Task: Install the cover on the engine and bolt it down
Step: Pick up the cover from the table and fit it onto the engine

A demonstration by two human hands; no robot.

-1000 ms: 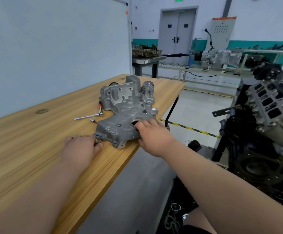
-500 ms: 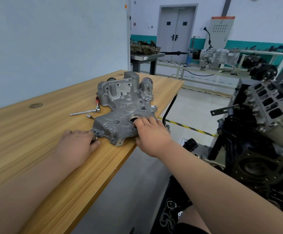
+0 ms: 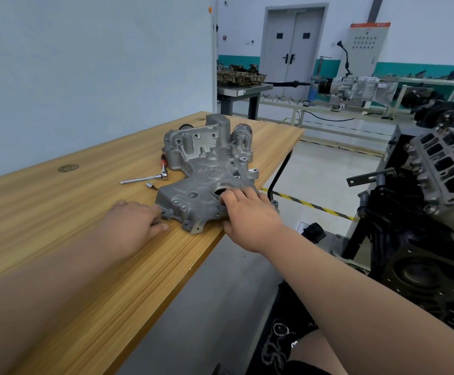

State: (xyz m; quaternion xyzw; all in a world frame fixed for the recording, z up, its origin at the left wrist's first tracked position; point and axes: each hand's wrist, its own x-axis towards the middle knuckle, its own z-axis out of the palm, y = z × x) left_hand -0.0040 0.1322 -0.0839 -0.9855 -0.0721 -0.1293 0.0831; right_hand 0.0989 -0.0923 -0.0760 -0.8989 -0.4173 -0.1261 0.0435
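A grey cast-metal engine cover (image 3: 207, 169) lies flat on the wooden workbench (image 3: 90, 239), close to its right edge. My left hand (image 3: 136, 220) grips the cover's near-left corner, fingers curled round a lug. My right hand (image 3: 247, 215) holds the cover's near-right edge, fingertips at the round opening and thumb down at the bench edge. The dark engine (image 3: 437, 212) stands on its stand to the right, apart from the bench.
A ratchet wrench with extension (image 3: 150, 177) and a small bit (image 3: 151, 187) lie on the bench left of the cover. A black cylinder (image 3: 185, 127) sits behind the cover. Further back stand a metal table (image 3: 243, 90), a gearbox rig (image 3: 356, 87) and double doors.
Both hands have closed tighter on the cover's near corners. The cover lies in the same place on the bench; the view has shifted slightly.
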